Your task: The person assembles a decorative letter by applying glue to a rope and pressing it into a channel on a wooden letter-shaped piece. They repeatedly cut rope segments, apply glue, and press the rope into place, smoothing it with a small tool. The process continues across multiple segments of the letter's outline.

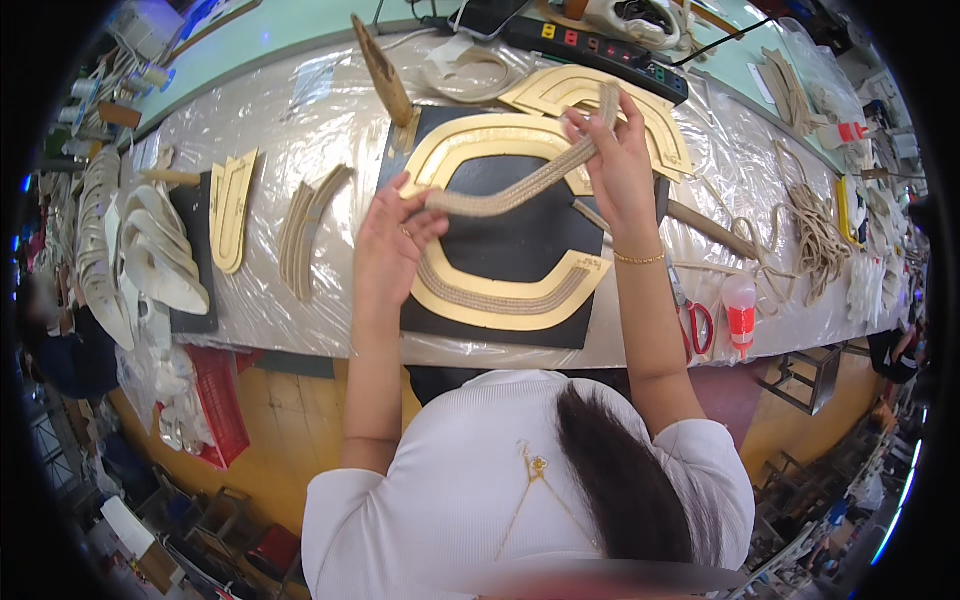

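Note:
A beige braided strip (515, 198) hangs in a shallow curve between my hands. My left hand (395, 232) pinches its left end between thumb and fingers. Higher up, my right hand (618, 165) grips the strip near its other end, which sticks up past the fingertips. Beneath them lies a yellow C-shaped template (480, 135) on a black board (500, 235). Along the template's lower curve rests another braided strip (500, 302). A second yellow template (640, 105) lies behind my right hand, partly hidden by it.
To the right are a wooden-handled hammer (712, 230), red-handled scissors (700, 328), a bottle with red parts (740, 312) and coiled cord (812, 230). Curved strips (300, 240) and a narrow yellow template (232, 215) lie left. A pointed wooden piece (382, 75) and power strip (600, 58) stand behind.

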Demonstrator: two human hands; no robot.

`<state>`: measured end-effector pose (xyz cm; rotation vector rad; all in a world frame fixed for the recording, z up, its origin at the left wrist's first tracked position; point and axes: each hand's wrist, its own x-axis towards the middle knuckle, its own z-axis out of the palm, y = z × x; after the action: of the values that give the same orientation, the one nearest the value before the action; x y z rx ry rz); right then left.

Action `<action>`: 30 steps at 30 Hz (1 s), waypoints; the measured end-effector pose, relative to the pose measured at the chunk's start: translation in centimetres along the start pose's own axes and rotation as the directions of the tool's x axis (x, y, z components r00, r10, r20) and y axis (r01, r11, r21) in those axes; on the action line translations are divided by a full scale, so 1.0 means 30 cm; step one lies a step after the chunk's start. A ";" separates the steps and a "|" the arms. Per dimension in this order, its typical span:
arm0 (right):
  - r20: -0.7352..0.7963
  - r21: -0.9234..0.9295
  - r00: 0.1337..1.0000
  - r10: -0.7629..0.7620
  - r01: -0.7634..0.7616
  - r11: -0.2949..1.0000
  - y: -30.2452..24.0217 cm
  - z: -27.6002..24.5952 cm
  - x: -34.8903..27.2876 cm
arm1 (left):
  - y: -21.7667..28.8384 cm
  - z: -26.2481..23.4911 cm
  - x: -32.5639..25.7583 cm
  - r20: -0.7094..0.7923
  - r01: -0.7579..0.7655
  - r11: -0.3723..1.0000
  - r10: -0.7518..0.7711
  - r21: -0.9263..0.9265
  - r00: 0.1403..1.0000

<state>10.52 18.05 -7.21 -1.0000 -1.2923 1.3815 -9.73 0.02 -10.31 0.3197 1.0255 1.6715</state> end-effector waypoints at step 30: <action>0.706 -0.610 0.707 -0.048 0.641 0.467 0.060 0.017 -0.508 | -0.144 -0.148 -0.288 0.334 -0.240 -0.296 0.327 0.924 0.884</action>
<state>12.91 3.07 -9.62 -0.7431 -2.6724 0.6566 -6.66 -9.55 -13.77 1.7874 2.3957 0.6737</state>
